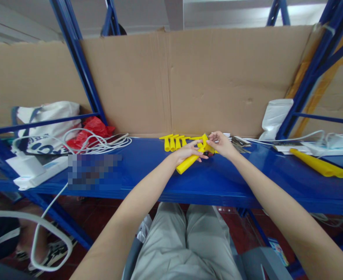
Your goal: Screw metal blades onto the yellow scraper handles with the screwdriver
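Note:
In the head view, my left hand (188, 151) is wrapped round a yellow plastic piece with a hollow tube-shaped handle (185, 165) that slants down toward me. My right hand (219, 144) pinches at the wider, angular yellow head (205, 143) of this piece, its fingertips close together. Something small and dark shows just under the head, too small to name. Behind my left hand stands a row of several similar yellow T-shaped pieces (172, 143), their open tube ends facing me.
Two long yellow tubes (319, 163) lie on the blue shelf (148, 175) at right. Flat papers and strips (241, 144) lie behind my right hand. White cables (113, 146), a red plastic bag (92, 130) and a white cloth bag (51, 116) are at left. Cardboard (212, 77) stands behind.

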The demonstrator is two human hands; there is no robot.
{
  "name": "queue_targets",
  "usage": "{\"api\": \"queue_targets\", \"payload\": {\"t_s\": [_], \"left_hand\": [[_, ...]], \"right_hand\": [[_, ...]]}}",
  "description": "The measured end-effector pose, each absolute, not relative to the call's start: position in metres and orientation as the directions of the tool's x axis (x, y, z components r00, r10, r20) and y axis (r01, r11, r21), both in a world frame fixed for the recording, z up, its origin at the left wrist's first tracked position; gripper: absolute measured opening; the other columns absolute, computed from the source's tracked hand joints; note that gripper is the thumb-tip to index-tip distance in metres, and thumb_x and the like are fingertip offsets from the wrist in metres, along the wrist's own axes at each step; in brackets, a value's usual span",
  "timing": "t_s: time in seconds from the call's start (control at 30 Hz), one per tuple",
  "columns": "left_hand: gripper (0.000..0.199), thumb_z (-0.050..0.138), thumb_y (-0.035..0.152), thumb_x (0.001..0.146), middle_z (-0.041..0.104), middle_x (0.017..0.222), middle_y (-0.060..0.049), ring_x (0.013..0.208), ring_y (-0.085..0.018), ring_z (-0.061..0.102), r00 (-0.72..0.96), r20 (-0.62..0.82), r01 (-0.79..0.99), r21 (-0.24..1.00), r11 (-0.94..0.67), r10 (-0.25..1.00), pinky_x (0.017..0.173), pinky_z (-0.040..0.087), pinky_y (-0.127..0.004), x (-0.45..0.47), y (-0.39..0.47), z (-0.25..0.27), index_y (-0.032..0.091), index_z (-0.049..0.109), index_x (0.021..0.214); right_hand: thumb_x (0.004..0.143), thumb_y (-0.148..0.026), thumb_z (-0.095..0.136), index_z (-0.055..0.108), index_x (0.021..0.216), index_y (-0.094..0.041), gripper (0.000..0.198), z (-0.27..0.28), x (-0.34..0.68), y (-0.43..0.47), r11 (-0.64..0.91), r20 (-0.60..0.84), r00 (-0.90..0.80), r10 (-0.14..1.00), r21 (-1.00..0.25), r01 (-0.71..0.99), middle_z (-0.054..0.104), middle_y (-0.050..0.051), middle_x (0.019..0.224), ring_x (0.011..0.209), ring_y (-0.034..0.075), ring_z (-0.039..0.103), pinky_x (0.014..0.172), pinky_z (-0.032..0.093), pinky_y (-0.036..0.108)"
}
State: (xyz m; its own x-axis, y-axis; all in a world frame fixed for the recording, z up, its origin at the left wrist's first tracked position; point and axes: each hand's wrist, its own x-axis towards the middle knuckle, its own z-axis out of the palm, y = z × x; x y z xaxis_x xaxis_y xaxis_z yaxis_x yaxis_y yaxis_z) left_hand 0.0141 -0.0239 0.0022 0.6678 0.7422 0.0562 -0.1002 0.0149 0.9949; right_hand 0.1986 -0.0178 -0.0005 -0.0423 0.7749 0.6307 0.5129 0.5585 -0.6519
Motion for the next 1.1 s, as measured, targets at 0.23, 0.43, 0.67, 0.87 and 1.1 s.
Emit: {"api": "queue_targets", "payload": {"t_s": [0.23, 0.43, 0.67, 0.87, 1.1], "left_hand": [[0.076, 0.058, -0.006, 0.070, 0.065, 0.103, -0.015, 0.072, -0.019, 0.070, 0.666, 0.101, -0.159, 0.987, 0.009, 0.740, 0.056, 0.051, -0.023, 0.013, -0.020, 0.002, 0.018, 0.036, 0.139], [0.080, 0.059, -0.006, 0.068, 0.061, 0.112, -0.017, 0.071, -0.018, 0.070, 0.674, 0.077, -0.141, 0.990, 0.026, 0.735, 0.057, 0.053, -0.023, 0.011, -0.020, 0.001, 0.020, 0.034, 0.140], [0.073, 0.054, -0.007, 0.071, 0.063, 0.112, -0.015, 0.067, -0.015, 0.069, 0.617, 0.101, -0.254, 0.964, 0.076, 0.781, 0.053, 0.050, -0.019, 0.014, -0.024, 0.005, 0.021, 0.036, 0.136], [0.078, 0.052, -0.007, 0.073, 0.061, 0.117, -0.013, 0.065, -0.013, 0.069, 0.401, 0.056, -0.369, 0.924, 0.105, 0.914, 0.048, 0.049, -0.017, 0.014, -0.018, 0.007, 0.027, 0.030, 0.139], [0.079, 0.051, -0.005, 0.075, 0.058, 0.122, -0.013, 0.066, -0.014, 0.070, 0.284, -0.048, -0.392, 0.906, 0.162, 0.958, 0.046, 0.049, -0.017, 0.012, -0.013, 0.008, 0.029, 0.025, 0.140]], "right_hand": [[0.073, -0.040, 0.063, 0.051, 0.081, -0.019, 0.026, -0.001, 0.198, -0.021, 0.389, 0.598, 0.082, 0.798, -0.614, 0.687, 0.060, 0.006, 0.087, 0.072, 0.015, 0.054, 0.072, 0.047, 0.032], [0.079, -0.039, 0.058, 0.053, 0.086, -0.018, 0.023, 0.001, 0.193, -0.027, 0.358, 0.499, 0.059, 0.865, -0.694, 0.624, 0.063, 0.009, 0.096, 0.081, 0.016, 0.059, 0.075, 0.049, 0.031], [0.082, -0.040, 0.055, 0.057, 0.094, -0.016, 0.027, -0.002, 0.198, -0.020, 0.389, 0.590, 0.050, 0.806, -0.591, 0.706, 0.064, 0.014, 0.104, 0.090, 0.021, 0.061, 0.080, 0.049, 0.036], [0.078, -0.037, 0.060, 0.064, 0.082, -0.016, 0.022, -0.001, 0.214, -0.019, 0.310, 0.457, -0.129, 0.880, -0.348, 0.885, 0.068, 0.012, 0.091, 0.086, 0.024, 0.063, 0.075, 0.048, 0.034], [0.079, -0.032, 0.059, 0.069, 0.080, -0.018, 0.018, -0.005, 0.216, -0.021, 0.310, 0.227, -0.255, 0.940, -0.256, 0.916, 0.071, 0.007, 0.083, 0.074, 0.020, 0.063, 0.064, 0.045, 0.027]]}}
